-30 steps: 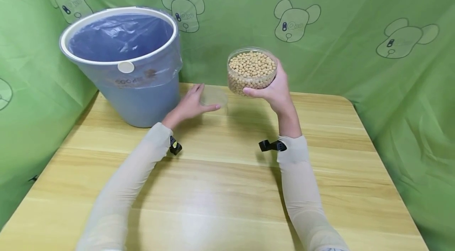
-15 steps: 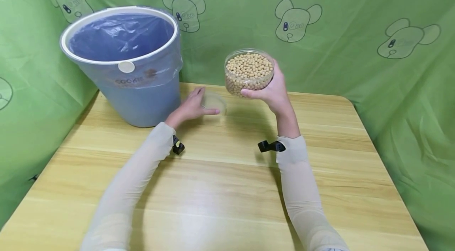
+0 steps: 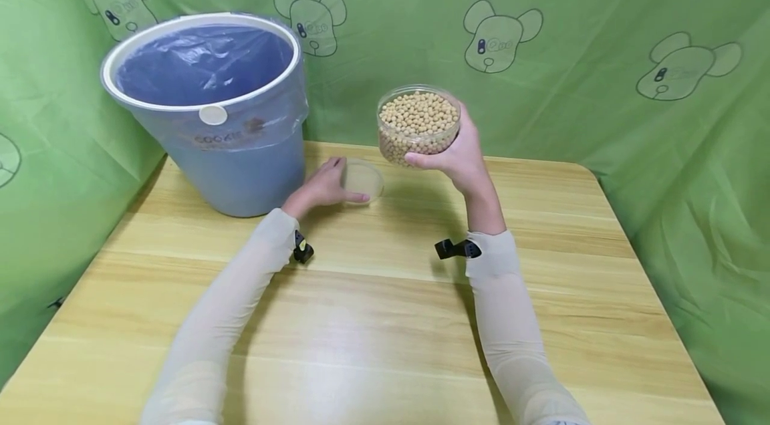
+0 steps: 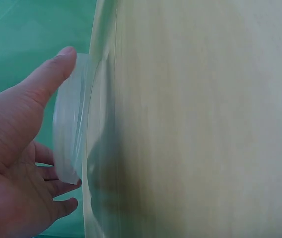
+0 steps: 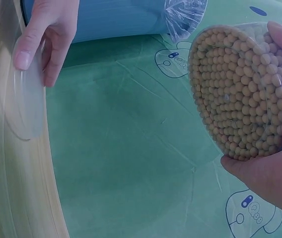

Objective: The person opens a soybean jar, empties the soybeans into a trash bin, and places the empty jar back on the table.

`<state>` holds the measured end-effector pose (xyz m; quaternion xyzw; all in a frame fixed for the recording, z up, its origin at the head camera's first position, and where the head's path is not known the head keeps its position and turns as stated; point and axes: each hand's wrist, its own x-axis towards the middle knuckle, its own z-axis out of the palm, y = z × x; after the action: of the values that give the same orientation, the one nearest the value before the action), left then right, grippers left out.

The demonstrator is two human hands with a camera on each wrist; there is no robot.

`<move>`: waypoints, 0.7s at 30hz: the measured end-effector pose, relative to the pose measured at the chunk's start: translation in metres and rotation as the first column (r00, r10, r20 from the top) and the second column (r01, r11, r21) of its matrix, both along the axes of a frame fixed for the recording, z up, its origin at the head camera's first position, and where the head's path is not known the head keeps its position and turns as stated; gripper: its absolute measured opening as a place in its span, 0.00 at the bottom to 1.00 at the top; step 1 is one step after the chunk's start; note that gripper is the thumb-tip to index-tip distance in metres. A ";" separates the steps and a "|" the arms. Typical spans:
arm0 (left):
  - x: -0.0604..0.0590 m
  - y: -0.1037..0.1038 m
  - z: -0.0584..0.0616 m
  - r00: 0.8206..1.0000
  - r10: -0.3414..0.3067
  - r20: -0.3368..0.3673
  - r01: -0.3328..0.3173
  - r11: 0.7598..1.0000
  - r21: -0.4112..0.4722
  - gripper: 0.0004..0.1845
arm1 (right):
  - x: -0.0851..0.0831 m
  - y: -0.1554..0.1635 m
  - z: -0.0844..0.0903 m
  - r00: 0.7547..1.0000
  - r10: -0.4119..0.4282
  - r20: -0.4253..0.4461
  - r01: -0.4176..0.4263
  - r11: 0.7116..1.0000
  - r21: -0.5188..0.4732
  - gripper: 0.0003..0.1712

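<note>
Here, wooden table, green backdrop

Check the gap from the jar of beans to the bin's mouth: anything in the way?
Nothing visible. The right hand holds the open jar above the table, right of the bin, with only air between them. The left hand and lid lie low on the table, below that path.
</note>
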<state>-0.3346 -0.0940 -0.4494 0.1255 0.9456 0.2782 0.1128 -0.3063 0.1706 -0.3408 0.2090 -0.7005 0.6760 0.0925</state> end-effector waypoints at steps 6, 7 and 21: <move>0.000 0.002 -0.003 1.000 -0.019 0.023 0.019 1.000 -0.007 0.68 | 0.000 0.000 -0.001 1.000 0.007 -0.012 -0.007 1.000 0.005 0.65; 0.000 0.002 -0.004 1.000 -0.020 0.021 0.020 1.000 -0.005 0.68 | -0.001 0.000 -0.002 1.000 0.009 -0.010 -0.009 1.000 0.005 0.65; 0.001 0.007 -0.007 0.999 -0.030 -0.032 0.028 0.999 -0.039 0.66 | -0.002 -0.002 -0.003 1.000 0.021 -0.006 -0.021 1.000 0.008 0.64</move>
<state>-0.3338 -0.0874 -0.4569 0.1415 0.9506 0.2560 0.1041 -0.3080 0.1681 -0.3439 0.2187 -0.7006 0.6736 0.0869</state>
